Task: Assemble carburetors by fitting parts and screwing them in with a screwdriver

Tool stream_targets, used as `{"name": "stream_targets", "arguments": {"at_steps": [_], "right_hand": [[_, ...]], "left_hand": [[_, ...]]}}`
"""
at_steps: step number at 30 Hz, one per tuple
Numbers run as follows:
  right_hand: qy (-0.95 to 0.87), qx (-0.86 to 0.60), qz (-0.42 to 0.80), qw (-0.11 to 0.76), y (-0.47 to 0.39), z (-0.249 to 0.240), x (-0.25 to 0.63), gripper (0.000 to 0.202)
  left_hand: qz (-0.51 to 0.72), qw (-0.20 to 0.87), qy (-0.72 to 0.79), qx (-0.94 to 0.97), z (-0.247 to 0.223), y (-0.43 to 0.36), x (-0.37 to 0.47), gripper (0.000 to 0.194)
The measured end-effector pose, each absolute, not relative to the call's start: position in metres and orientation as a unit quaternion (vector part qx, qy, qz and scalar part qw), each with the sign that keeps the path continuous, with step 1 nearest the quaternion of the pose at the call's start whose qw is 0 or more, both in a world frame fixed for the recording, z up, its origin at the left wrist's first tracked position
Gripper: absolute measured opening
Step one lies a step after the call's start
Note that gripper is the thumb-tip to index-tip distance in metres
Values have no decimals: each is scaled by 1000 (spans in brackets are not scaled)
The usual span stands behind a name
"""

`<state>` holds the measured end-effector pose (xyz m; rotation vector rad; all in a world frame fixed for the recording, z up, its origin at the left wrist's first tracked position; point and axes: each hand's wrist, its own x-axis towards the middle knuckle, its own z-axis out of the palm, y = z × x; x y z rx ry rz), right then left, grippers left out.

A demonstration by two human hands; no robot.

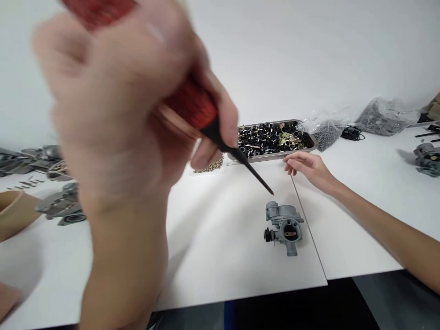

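My left hand [117, 101], large and blurred close to the camera, is wrapped round a screwdriver [195, 103] with a red handle and a dark shaft. Its tip points down to the right, just above a grey metal carburetor [283, 224] and apart from it. The carburetor sits on the white table with a round opening facing me and a black knob on its left side. Beyond it, my right hand [307, 169] reaches in from the right, fingers loosely bent and apart, nothing visible in them. It hovers by the front edge of a metal tray [271, 158].
The tray holds many small black and brass parts; left of it lies a small container of brass screws [211, 166]. Plastic bags [387, 117] of parts rest at the back right. Another carburetor [428, 158] stands far right, and grey parts [62, 204] lie left. Skin shows bottom left.
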<state>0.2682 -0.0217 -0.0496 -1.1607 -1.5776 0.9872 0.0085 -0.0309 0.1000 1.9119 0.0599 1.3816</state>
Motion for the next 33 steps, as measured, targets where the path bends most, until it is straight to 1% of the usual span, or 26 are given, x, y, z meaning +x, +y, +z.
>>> {"name": "stream_targets", "arguments": {"at_steps": [1, 3, 6, 9, 12, 18, 22, 26, 30, 33], "right_hand": [[-655, -445, 426, 438, -28, -48, 261, 33], [-677, -388, 479, 403, -41, -46, 247, 31], [-700, -313, 538, 351, -58, -43, 233, 33], [-741, -263, 551, 278, -68, -40, 226, 33], [-768, -248, 543, 231, -71, -38, 225, 33], [-778, -257, 537, 197, -68, -37, 228, 35], [-788, -271, 528, 163, -67, -35, 229, 38], [-777, -290, 530, 179, -68, -35, 228, 39], [-771, -300, 528, 190, -70, -34, 226, 41], [-771, -308, 525, 187, -71, -33, 226, 41]], "left_hand": [[539, 384, 60, 747, 99, -35, 16, 66], [494, 403, 118, 761, 96, -42, 30, 62], [420, 453, 111, 779, 89, -48, 43, 56], [398, 475, 100, 778, 82, -48, 47, 52], [391, 455, 107, 793, 80, -51, 50, 51], [433, 425, 95, 789, 81, -59, 62, 57], [408, 420, 64, 808, 79, -58, 61, 65], [385, 398, 88, 828, 79, -58, 58, 73], [388, 405, 50, 826, 74, -53, 56, 84], [390, 414, 40, 822, 66, -48, 52, 81]]}}
